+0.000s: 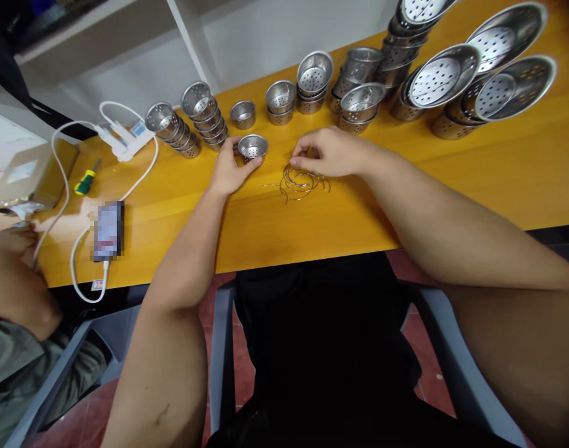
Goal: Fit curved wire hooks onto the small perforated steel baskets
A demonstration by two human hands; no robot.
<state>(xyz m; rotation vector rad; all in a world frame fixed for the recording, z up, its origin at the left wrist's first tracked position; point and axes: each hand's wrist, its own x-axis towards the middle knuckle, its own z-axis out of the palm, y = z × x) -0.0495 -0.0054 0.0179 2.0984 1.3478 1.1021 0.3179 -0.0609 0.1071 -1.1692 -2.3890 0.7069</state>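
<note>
My left hand [234, 167] is closed around the side of a small perforated metal cup [253, 147], which stands upright on the yellow table. To its right, my right hand [329, 152] pinches with thumb and forefinger at the upper edge of a loose pile of thin curved wires [303, 185]. The fingertips meet at a wire end there. Just behind the held cup stands a single similar cup [243, 114]. A short stack of cups [281, 102] is behind and between my hands.
Stacks of perforated cups [204, 115] line the table's back edge. Wide-rimmed strainers [446, 78] stand at the right. Leftward lie a power strip [130, 142], a screwdriver [87, 178], a phone [108, 230] on a white cable and a cardboard box [35, 177]. Another person's arm [16, 280] rests at far left.
</note>
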